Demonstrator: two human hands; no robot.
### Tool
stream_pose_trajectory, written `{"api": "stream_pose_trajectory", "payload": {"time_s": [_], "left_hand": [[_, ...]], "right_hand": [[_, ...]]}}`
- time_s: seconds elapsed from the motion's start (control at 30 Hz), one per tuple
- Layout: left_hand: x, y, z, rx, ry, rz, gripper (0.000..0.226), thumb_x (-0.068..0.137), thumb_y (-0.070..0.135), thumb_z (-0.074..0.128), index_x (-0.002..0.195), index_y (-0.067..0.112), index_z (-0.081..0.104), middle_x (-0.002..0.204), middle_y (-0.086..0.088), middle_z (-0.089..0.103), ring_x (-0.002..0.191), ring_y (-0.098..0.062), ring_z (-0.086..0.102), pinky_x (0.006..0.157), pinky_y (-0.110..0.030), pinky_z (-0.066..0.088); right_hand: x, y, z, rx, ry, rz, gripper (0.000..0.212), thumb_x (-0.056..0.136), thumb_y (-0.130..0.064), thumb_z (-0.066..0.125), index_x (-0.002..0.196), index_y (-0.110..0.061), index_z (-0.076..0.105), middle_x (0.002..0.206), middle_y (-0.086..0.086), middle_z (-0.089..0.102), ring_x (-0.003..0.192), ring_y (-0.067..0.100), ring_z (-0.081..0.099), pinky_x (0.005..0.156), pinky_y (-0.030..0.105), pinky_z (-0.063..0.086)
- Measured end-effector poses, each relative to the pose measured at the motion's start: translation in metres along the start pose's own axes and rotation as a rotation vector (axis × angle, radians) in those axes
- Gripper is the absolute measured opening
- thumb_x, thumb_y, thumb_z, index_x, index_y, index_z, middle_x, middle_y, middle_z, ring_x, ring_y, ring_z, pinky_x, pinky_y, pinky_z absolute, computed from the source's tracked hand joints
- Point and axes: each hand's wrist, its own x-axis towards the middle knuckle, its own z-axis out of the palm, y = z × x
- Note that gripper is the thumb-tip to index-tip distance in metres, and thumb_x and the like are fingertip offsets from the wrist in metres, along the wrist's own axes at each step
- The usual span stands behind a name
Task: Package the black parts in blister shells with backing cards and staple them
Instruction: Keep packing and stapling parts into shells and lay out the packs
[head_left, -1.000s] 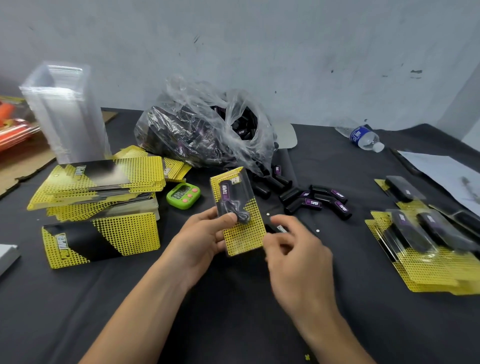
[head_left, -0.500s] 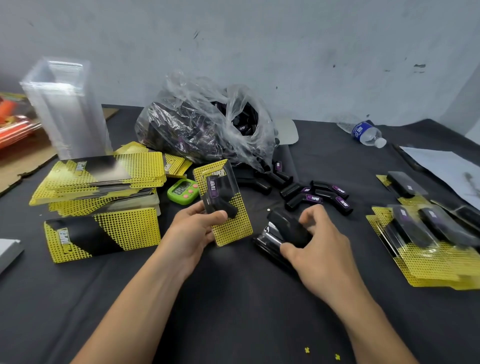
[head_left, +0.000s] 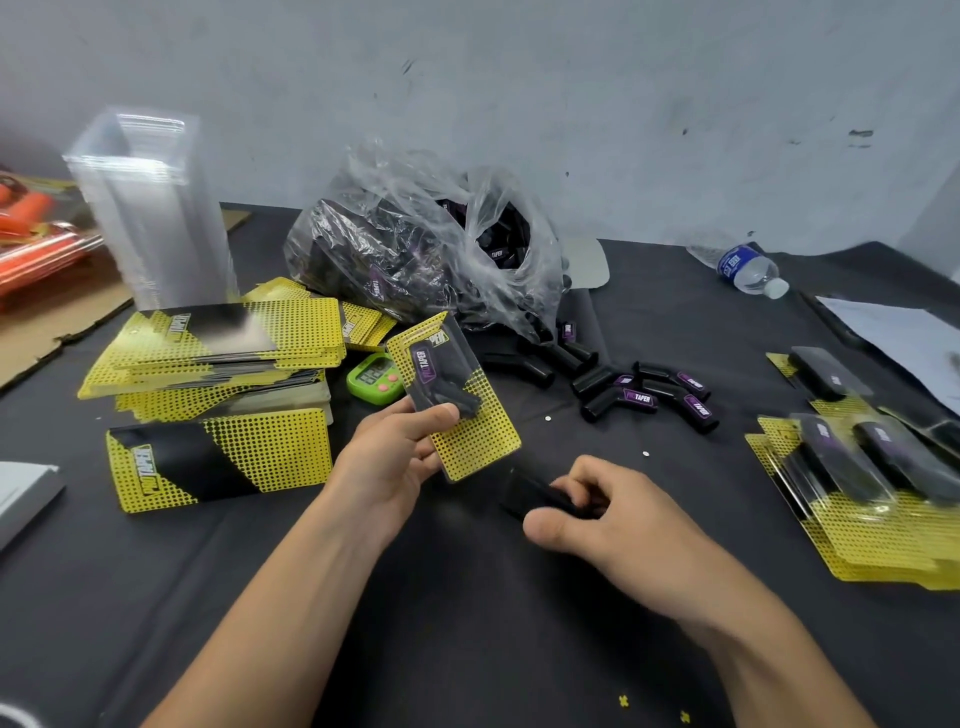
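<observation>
As left hand (head_left: 395, 457) pinches the blister pack (head_left: 470, 434), right hand (head_left: 623, 525) — just beside — clasps stapler (head_left: 530, 491).

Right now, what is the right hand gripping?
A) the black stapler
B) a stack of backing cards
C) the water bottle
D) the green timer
A: the right hand curls round the black stapler, while the left hand holds the filled blister pack.

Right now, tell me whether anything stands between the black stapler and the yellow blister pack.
Nothing visible does. The right hand grips the black stapler just below the lower corner of the yellow-carded clear blister pack held by the left hand; only bare dark tablecloth shows between them.
</observation>
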Motion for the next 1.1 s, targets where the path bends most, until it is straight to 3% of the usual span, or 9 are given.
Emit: {"api": "stream_pose_trajectory", "payload": {"time_s": [0.1, 0.17, 0.23, 0.3, 0.4, 0.53, 0.63, 0.93, 1.1], "left_hand": [[-0.003, 0.001, 0.001, -0.017, -0.01, 0.007, 0.024, 0.091, -0.005, 0.064, 0.11, 0.01, 0.071, 0.102, -0.011, 0.08, 0.091, -0.022, 0.079, 0.082, -0.039, 0.06], [-0.006, 0.003, 0.002, -0.051, -0.016, 0.01, 0.025, 0.092, -0.004, 0.064, 0.112, 0.009, 0.071, 0.104, -0.011, 0.08, 0.091, -0.022, 0.078, 0.083, -0.039, 0.06], [-0.008, 0.005, 0.003, -0.097, -0.033, 0.02, 0.025, 0.093, -0.002, 0.063, 0.113, 0.01, 0.07, 0.107, -0.011, 0.079, 0.093, -0.022, 0.078, 0.078, -0.037, 0.062], [-0.012, 0.007, 0.004, -0.144, -0.075, 0.035, 0.026, 0.092, -0.001, 0.063, 0.115, 0.011, 0.07, 0.11, -0.011, 0.078, 0.095, -0.022, 0.077, 0.074, -0.033, 0.064], [-0.017, 0.006, 0.007, -0.144, -0.154, 0.051, 0.031, 0.081, 0.005, 0.069, 0.111, 0.012, 0.075, 0.109, -0.008, 0.078, 0.091, -0.019, 0.076, 0.079, -0.032, 0.064], [-0.021, 0.004, 0.008, -0.079, -0.28, 0.044, 0.028, 0.076, 0.011, 0.071, 0.101, 0.015, 0.082, 0.097, 0.0, 0.072, 0.062, -0.006, 0.052, 0.08, -0.02, 0.044], [-0.022, 0.004, 0.007, -0.051, -0.345, 0.064, 0.029, 0.074, 0.008, 0.075, 0.101, 0.015, 0.083, 0.09, -0.001, 0.075, 0.056, -0.003, 0.06, 0.063, -0.016, 0.052], [-0.024, 0.004, 0.008, -0.024, -0.386, 0.085, 0.03, 0.078, 0.005, 0.072, 0.106, 0.012, 0.081, 0.102, -0.009, 0.078, 0.07, -0.011, 0.073, 0.065, -0.021, 0.058], [-0.027, 0.005, 0.01, -0.018, -0.379, 0.084, 0.028, 0.078, 0.003, 0.071, 0.104, 0.009, 0.08, 0.097, -0.008, 0.078, 0.062, -0.009, 0.07, 0.06, -0.018, 0.056]], "right_hand": [[-0.002, 0.002, 0.004, -0.014, -0.056, -0.032, 0.066, 0.043, -0.064, 0.081, 0.095, -0.036, 0.051, 0.099, -0.01, 0.067, 0.08, 0.006, 0.059, 0.07, 0.028, 0.047], [-0.001, 0.003, 0.004, 0.104, -0.04, -0.03, 0.077, 0.038, -0.06, 0.084, 0.108, -0.048, 0.054, 0.109, -0.016, 0.065, 0.095, 0.0, 0.064, 0.078, 0.025, 0.051], [0.003, 0.004, 0.003, 0.307, -0.03, -0.011, 0.089, 0.036, -0.054, 0.088, 0.119, -0.052, 0.056, 0.116, -0.013, 0.067, 0.104, 0.006, 0.068, 0.09, 0.034, 0.058], [0.005, 0.004, 0.003, 0.486, -0.057, -0.015, 0.095, 0.038, -0.044, 0.093, 0.128, -0.041, 0.063, 0.121, 0.001, 0.07, 0.108, 0.02, 0.072, 0.099, 0.046, 0.058], [0.003, 0.0, 0.01, 0.588, -0.171, -0.07, 0.069, 0.049, -0.033, 0.093, 0.115, -0.027, 0.076, 0.113, 0.011, 0.077, 0.108, 0.031, 0.074, 0.101, 0.052, 0.056], [0.002, -0.001, 0.02, 0.543, -0.137, -0.113, 0.059, 0.052, -0.032, 0.092, 0.109, -0.03, 0.075, 0.109, 0.002, 0.078, 0.105, 0.022, 0.075, 0.093, 0.041, 0.06], [0.002, -0.002, 0.024, 0.505, -0.097, -0.134, 0.061, 0.052, -0.036, 0.092, 0.109, -0.036, 0.07, 0.112, -0.005, 0.077, 0.106, 0.013, 0.072, 0.092, 0.035, 0.057], [0.004, 0.0, 0.033, 0.439, 0.021, -0.175, 0.068, 0.053, -0.041, 0.092, 0.115, -0.035, 0.066, 0.108, -0.006, 0.077, 0.101, 0.014, 0.073, 0.092, 0.047, 0.06], [0.006, 0.0, 0.035, 0.474, 0.023, -0.182, 0.063, 0.056, -0.038, 0.092, 0.113, -0.034, 0.067, 0.107, -0.003, 0.078, 0.1, 0.017, 0.074, 0.089, 0.048, 0.062]]}}
